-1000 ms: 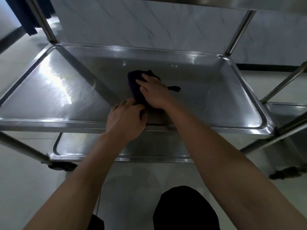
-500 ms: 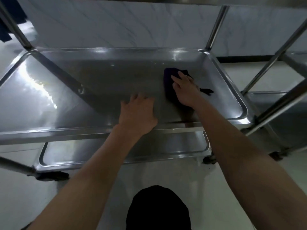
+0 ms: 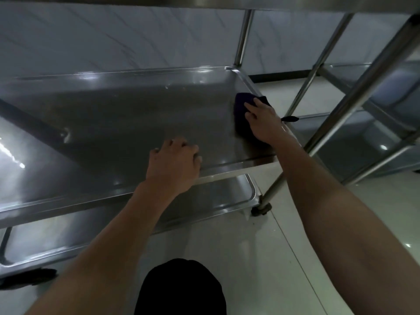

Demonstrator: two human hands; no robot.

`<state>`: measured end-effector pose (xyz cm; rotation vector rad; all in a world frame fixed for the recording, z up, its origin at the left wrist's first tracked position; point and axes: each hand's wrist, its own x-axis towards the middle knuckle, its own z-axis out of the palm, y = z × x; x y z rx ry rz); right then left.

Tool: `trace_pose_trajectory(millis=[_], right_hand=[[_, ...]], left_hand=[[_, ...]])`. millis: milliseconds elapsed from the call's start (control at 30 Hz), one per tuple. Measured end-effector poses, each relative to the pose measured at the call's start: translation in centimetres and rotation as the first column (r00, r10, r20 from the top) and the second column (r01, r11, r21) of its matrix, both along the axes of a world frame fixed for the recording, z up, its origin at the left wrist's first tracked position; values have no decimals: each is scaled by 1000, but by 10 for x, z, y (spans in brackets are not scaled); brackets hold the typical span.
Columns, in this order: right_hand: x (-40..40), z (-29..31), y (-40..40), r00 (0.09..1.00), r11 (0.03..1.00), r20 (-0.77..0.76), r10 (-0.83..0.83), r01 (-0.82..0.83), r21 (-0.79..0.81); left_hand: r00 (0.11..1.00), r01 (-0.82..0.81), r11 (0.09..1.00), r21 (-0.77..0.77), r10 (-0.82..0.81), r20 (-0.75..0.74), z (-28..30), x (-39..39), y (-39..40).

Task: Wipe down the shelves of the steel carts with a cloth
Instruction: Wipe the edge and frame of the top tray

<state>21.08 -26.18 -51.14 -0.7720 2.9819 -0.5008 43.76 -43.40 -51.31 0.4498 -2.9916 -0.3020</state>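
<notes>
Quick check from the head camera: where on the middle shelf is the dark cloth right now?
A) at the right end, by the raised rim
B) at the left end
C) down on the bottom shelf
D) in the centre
A: the right hand presses the dark cloth against the middle shelf beside its right rim.

The middle shelf (image 3: 127, 123) under my hands is steel, smooth, dull grey at the centre and glossy at the raised rim. The dark purple cloth (image 3: 241, 114) beneath my right hand (image 3: 263, 123) looks soft and matt. The upright post (image 3: 354, 96) is polished metal tube. The floor tiles (image 3: 261, 258) are pale and glossy, the wall (image 3: 113, 37) smooth veined marble.
</notes>
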Motion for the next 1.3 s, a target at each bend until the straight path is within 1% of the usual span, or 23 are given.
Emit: trace_pose_trajectory(millis=[133,300,400,567,733,800,867,933,1000,1067,1133,1300], right_hand=[[17,9,19,999,999,23,38,-37,-28],[56,13,43,999,1000,38,-17,18,-9],[75,14,53,997,999,71,-44,43,15],[100,13,51,990,997,116,-82,80,24],[125,11,30,991,998,116,-67,64,27],[136,6,21,992,998,107,-58,56,24],[146,1,14,995,998,80,-56,54,28],[153,-3,5,997,998,57,-49,47,43],[159,-6,-5,998,997,53,-43,40,62],[166,-8,-18,998,997,44,-33,30,70],[176,-9,-32,999,997,37,-10,7,71],[197,-10,-68,996,994,39,77,-79,76]], left_hand=[[999,21,999,-26,-20,32,-3,1,2],[998,47,998,-43,-44,48,-2,0,-1],[996,61,998,-25,-59,66,-2,4,-2],[992,85,996,-38,-81,92,-2,7,-7],[995,80,996,-48,-77,68,-1,10,-3],[991,107,994,-25,-105,87,3,11,-6],[980,166,986,26,-168,108,9,15,-14],[972,210,975,74,-217,95,13,28,-28],[978,195,980,36,-197,68,14,48,-43],[989,140,990,-11,-139,45,12,69,-56],[995,97,995,14,-97,32,11,80,-64],[998,54,997,57,-55,15,11,84,-74]])
